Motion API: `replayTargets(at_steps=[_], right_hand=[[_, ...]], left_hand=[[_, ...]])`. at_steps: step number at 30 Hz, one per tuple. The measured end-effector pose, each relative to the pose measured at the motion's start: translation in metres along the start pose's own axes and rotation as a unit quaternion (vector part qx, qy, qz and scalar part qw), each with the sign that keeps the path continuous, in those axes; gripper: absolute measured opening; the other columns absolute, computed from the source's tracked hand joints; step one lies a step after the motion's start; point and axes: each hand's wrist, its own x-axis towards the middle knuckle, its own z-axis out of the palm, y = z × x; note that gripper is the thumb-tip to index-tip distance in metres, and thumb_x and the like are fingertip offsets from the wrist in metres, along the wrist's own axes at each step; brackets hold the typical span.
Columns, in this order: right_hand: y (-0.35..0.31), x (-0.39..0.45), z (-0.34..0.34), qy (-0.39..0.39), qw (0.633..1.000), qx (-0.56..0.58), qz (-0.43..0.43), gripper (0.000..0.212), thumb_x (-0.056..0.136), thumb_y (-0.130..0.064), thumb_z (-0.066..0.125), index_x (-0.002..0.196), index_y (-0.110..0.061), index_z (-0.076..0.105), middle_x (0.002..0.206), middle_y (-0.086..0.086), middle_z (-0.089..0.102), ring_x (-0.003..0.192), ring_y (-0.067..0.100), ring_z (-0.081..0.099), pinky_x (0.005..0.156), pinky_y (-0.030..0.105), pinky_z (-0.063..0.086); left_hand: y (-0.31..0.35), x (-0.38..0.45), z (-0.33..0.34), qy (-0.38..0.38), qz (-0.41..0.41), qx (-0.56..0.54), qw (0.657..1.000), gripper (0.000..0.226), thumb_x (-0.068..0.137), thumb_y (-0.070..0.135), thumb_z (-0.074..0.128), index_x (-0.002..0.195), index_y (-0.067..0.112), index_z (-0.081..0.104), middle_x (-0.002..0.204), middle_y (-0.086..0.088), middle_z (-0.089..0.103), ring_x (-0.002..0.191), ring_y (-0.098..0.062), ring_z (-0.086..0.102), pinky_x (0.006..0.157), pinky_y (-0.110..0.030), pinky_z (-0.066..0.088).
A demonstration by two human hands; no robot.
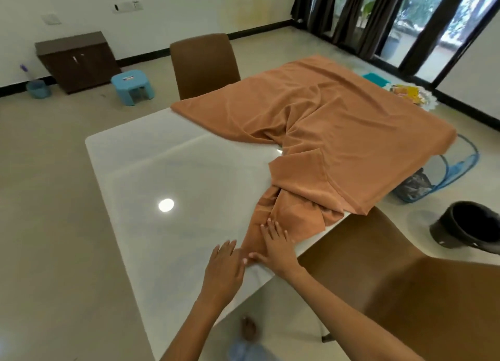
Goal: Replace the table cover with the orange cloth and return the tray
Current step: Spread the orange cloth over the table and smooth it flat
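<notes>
Glossy white desk [162,176], far half under orange cloth [338,122]. Bunched tail trailing to near right edge, under flat right grip [276,245]; left grip [226,264] flat alongside, touching its tip.

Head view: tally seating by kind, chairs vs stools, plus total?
Brown chairs: 2, one at the table's far side, one at the near right
Blue stools: 1, on the floor by the dark cabinet
Total: 3
</notes>
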Motion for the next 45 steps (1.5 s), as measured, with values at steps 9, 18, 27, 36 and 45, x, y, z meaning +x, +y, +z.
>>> replayTargets(at_steps=[9, 18, 27, 36, 45], right_hand=[[-0.017, -0.005, 0.018, 0.284, 0.953, 0.104, -0.03, 0.018, 0.071, -0.007, 0.073, 0.086, -0.018, 0.076, 0.095, 0.0, 0.074, 0.084, 0.017, 0.071, 0.066, 0.02, 0.055], [-0.064, -0.027, -0.013, 0.282, 0.881, 0.371, 0.081, 0.02, 0.09, -0.013, 0.06, 0.086, -0.03, 0.069, 0.082, -0.025, 0.067, 0.082, -0.002, 0.063, 0.074, 0.015, 0.048], [-0.066, -0.031, -0.035, 0.286, 0.886, 0.36, 0.069, 0.014, 0.09, -0.026, 0.062, 0.099, -0.021, 0.072, 0.1, -0.015, 0.071, 0.092, -0.001, 0.064, 0.078, 0.021, 0.052], [-0.045, -0.005, 0.007, 0.188, 0.973, 0.109, 0.079, 0.051, 0.094, -0.029, 0.053, 0.142, -0.016, 0.039, 0.152, 0.01, 0.03, 0.141, 0.027, 0.025, 0.111, 0.049, 0.029], [-0.049, 0.026, 0.005, 0.275, 0.942, 0.14, 0.131, 0.062, 0.092, -0.051, 0.03, 0.134, -0.008, 0.044, 0.139, 0.011, 0.046, 0.13, 0.025, 0.04, 0.107, 0.041, 0.033]], left_hand=[[-0.044, 0.028, -0.005, -0.03, 0.033, -0.036, 0.998, 0.105, 0.074, 0.077, -0.016, 0.146, 0.018, 0.033, 0.154, 0.004, 0.023, 0.143, -0.011, 0.02, 0.112, -0.021, 0.004], [-0.045, 0.044, -0.022, -0.025, 0.19, -0.142, 0.971, 0.057, 0.083, 0.038, 0.064, 0.135, 0.018, 0.051, 0.13, 0.002, 0.059, 0.113, -0.01, 0.059, 0.094, -0.023, 0.049], [-0.079, 0.054, -0.085, -0.001, 0.119, -0.212, 0.97, 0.017, 0.09, 0.024, 0.06, 0.095, 0.027, 0.076, 0.092, 0.011, 0.073, 0.085, -0.002, 0.067, 0.077, -0.02, 0.05], [-0.195, 0.035, -0.101, -0.036, 0.25, 0.088, 0.964, 0.076, 0.028, -0.001, 0.094, 0.099, 0.015, 0.072, 0.089, -0.004, 0.074, 0.069, -0.015, 0.072, 0.049, -0.02, 0.055], [-0.22, 0.009, -0.102, -0.008, 0.146, 0.222, 0.964, 0.06, 0.015, -0.005, 0.09, 0.071, 0.011, 0.073, 0.073, -0.013, 0.069, 0.064, -0.028, 0.069, 0.066, -0.042, 0.057]])
